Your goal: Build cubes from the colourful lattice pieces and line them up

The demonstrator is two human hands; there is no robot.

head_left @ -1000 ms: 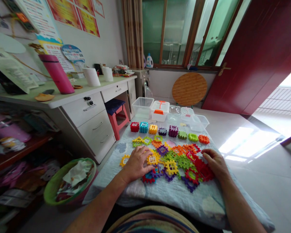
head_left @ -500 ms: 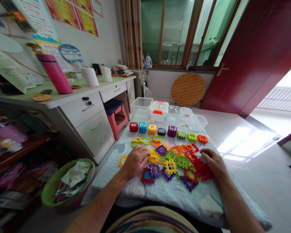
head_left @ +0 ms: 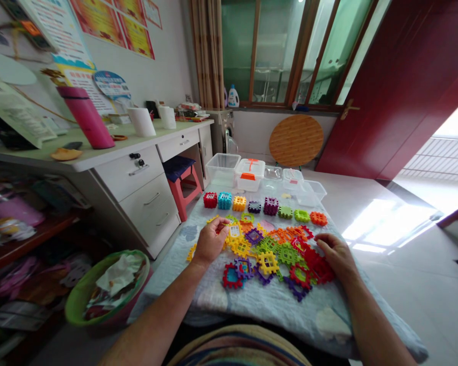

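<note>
My left hand (head_left: 210, 241) pinches a yellow square interlocking tile (head_left: 234, 231) with a pale patterned centre, lifted over the pile. Beneath it lie more yellow tiles (head_left: 241, 247). My right hand (head_left: 336, 254) rests at the pile's right side, fingers loosely apart, beside red tiles (head_left: 320, 267); nothing shows in its grasp. Between the hands spread green tiles (head_left: 288, 253), orange tiles (head_left: 280, 235) and a purple tile (head_left: 254, 236). Nearer to me are a yellow tile (head_left: 267, 263), a red tile with a blue centre (head_left: 232, 276) and a dark purple tile (head_left: 296, 288).
Behind the pile stands a row of assembled cubes, among them a red cube (head_left: 210, 200) and a purple cube (head_left: 270, 205). Clear plastic boxes (head_left: 223, 170) and a lidded box (head_left: 251, 174) line the cloth-covered table's (head_left: 213, 300) far end. A waste basket (head_left: 107, 287) stands left.
My left hand has moved up and slightly back, raising the yellow tile and turning its patterned face towards me. My right hand has stayed in place.
</note>
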